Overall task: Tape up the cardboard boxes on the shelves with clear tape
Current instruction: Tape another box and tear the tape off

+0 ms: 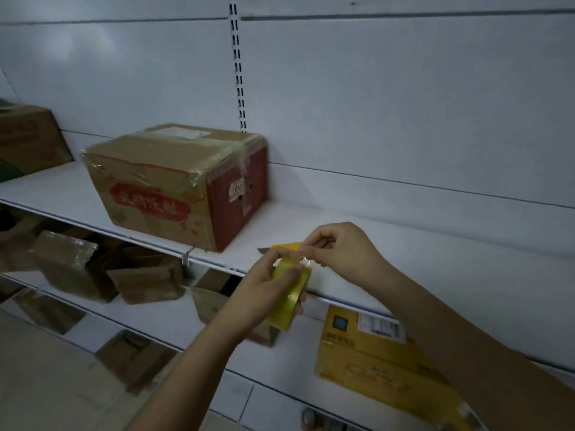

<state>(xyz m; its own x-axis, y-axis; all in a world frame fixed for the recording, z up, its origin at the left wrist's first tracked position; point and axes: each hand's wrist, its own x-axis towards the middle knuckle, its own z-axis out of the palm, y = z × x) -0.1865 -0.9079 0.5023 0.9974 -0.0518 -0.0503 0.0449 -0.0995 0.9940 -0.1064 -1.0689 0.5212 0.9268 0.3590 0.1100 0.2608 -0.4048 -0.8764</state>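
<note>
Picking at the tape (pixel 291 290) lower centre, left hand (pixel 264 284) curled round the roll to steady it, right hand (pixel 337 253) pinching its loose end, likely freeing a strip for the box (pixel 174 181) upper left.

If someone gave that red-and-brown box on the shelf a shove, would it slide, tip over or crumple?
The cardboard box sits low and wide on the smooth white shelf, so it would probably slide rather than tip. Clear tape already wraps its top and corners, so the flaps should stay shut. Its front edge looks slightly dented, suggesting softish cardboard that could buckle under a hard push. Its weight cannot be told.
</note>
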